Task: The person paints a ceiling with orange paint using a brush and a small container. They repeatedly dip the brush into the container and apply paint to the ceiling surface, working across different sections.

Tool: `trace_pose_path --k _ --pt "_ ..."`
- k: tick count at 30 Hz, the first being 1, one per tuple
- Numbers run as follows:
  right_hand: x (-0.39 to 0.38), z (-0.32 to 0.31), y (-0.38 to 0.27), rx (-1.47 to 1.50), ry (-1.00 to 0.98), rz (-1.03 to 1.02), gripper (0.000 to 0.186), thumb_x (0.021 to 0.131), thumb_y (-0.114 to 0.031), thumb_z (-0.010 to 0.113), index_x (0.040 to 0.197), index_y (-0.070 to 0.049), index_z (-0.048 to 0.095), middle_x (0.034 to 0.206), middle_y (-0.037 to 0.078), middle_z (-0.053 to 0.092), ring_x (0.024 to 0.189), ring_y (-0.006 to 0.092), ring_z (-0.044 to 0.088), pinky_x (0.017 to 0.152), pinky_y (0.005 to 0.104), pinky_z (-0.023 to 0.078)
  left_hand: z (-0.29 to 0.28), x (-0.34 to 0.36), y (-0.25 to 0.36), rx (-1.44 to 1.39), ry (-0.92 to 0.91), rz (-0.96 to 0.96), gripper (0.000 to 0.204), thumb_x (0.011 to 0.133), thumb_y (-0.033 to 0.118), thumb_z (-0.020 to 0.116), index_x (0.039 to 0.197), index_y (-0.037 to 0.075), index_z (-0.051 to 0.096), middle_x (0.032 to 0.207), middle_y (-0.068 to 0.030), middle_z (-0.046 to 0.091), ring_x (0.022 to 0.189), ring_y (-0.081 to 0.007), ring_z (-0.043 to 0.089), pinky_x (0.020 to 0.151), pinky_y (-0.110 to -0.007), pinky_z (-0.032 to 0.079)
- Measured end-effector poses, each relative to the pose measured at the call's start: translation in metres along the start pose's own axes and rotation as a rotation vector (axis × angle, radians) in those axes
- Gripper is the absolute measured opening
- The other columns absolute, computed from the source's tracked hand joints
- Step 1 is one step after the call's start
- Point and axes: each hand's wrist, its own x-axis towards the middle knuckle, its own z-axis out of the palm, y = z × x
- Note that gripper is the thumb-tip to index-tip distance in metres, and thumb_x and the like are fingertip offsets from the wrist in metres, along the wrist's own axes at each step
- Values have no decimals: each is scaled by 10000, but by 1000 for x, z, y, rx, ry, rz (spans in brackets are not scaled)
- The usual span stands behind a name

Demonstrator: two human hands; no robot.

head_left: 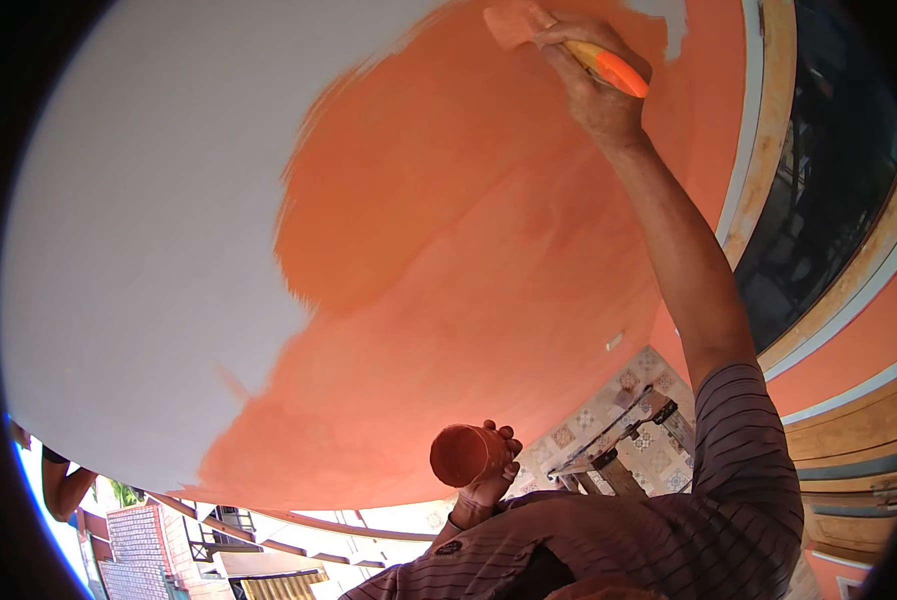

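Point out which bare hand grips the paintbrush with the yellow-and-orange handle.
The bare right hand, raised near the picture's top, grips that paintbrush; the left hand, lower down, holds a round, reddish cup.

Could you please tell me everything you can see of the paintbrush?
The paintbrush has a smooth handle, yellowish towards the fingers and bright orange at its butt end. Its broad, flat head is coated in orange-pink paint. The right hand grips it, fingers hiding its middle. It slants, head to the upper left, before the partly painted wall; whether the head touches the wall is hard to tell.
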Motion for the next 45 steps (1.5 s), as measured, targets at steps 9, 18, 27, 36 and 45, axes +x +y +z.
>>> trace_pose_path --k 9,18,27,36,45 --pt "-58 68 -150 389 -523 1 130 893 -2 784 954 -114 756 1111 76 734 934 209 708 761 332 600 3 3 2 -22 8 14 603 938 389 784 1425 89 595 1387 -129 547 1328 -322 522 997 -530 582" --pt "-60 -64 0 77 224 647 59 919 26 737 956 -15 756 921 47 749 851 139 712 778 292 587 0 -21 14 37 -27 97 590 952 390 767 1433 100 586 1395 -130 548 1328 -311 519 983 -517 578" --pt "-131 -25 -88 141 -262 377 145 945 83 727 991 -54 736 1133 96 739 956 159 697 821 307 549 -4 -13 13 -21 29 65 565 969 421 736 1423 113 601 1392 -126 550 1329 -304 517 975 -523 576" --pt "-90 -102 15 -159 256 719 92 944 35 741 968 -53 742 1062 53 756 993 149 714 848 309 586 -1 -10 5 8 28 54 588 956 419 749 1427 103 597 1394 -125 552 1336 -311 507 973 -517 569" --pt "-32 -73 4 157 116 568 94 926 84 710 965 -1 715 1061 85 753 949 194 738 939 360 589 2 6 1 16 63 27 555 962 397 743 1413 99 618 1388 -134 568 1322 -307 524 966 -509 573"
